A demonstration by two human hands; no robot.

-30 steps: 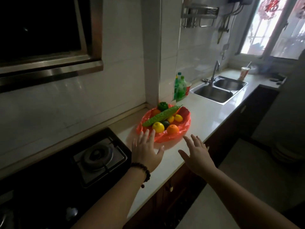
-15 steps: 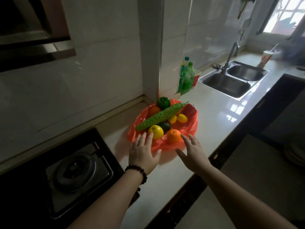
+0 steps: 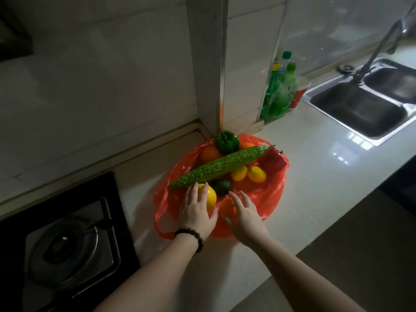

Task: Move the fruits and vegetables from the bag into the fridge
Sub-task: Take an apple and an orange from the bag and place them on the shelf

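Left hand: the left hand (image 3: 196,213), with a dark beaded bracelet (image 3: 191,236) at the wrist, is laid flat with fingers spread over the round yellow fruit (image 3: 209,196); it is touched but not gripped.
Right hand: the right hand (image 3: 244,216) is held open, fingers extended, resting on the round orange fruit (image 3: 226,208) at the near edge of the bag; no closed grip is seen.
Bag: one crumpled red plastic bag (image 3: 270,194) is spread open on the white table (image 3: 315,176), beside the black gas hob (image 3: 67,244) on the left.
Long vegetable: one bumpy green bitter gourd (image 3: 220,166) is laid diagonally across the pile.
Peppers: one green bell pepper (image 3: 226,141) at the far edge, one red bell pepper (image 3: 273,159) at the right.
Small yellow fruits: two small yellow oval fruits (image 3: 247,173) are counted at the middle.
Far oranges: two oranges (image 3: 210,154) are partly seen behind the gourd.
Dark item: one dark green round item (image 3: 221,186) lies between the hands' fingertips.
Surroundings: green plastic bottles (image 3: 280,93) stand at the far wall; a steel sink (image 3: 364,104) lies to the far right.
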